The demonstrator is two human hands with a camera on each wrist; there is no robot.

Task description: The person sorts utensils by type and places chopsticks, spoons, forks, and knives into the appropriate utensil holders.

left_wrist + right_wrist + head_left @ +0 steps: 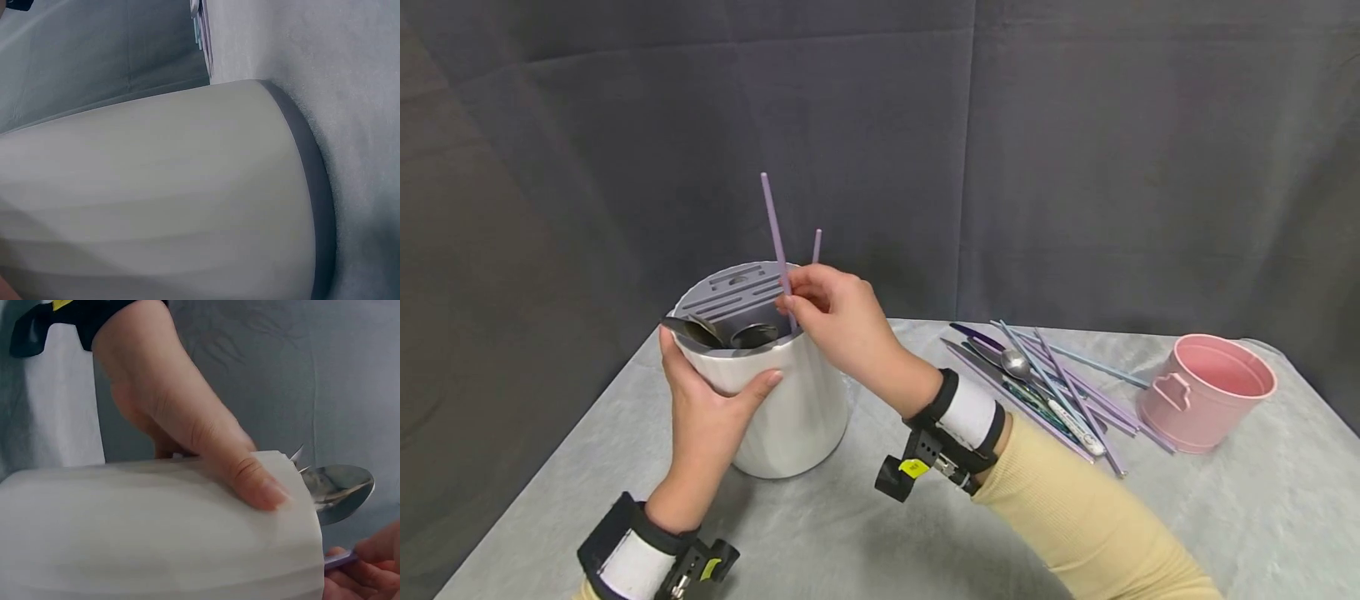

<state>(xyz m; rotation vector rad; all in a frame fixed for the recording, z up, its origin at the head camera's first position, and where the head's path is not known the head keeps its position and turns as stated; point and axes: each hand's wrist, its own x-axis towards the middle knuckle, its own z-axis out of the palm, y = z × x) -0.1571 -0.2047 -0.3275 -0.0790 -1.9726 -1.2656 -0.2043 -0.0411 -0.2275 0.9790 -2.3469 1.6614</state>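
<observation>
A white, round utensil holder (797, 408) with a grey slotted insert (730, 287) stands on the table at left of centre. My left hand (707, 408) grips its near left side just under the rim, thumb across the front. Between thumb and fingers, my right hand (842, 312) pinches an upright purple chopstick (772, 217) at the holder's right rim; its lower end is hidden inside. A second purple chopstick (817, 244) sticks up behind that hand. Two dark, shiny spoon heads, one a spoon (340, 490) jutting past the rim, show at the front of the holder.
Right of the holder lies a loose pile of purple and blue chopsticks (1078, 400), with knives and a metal spoon (1015, 364) among them. A pink bucket-shaped cup (1195, 417) stands beside the pile. Behind the table hangs a grey cloth (1075, 167).
</observation>
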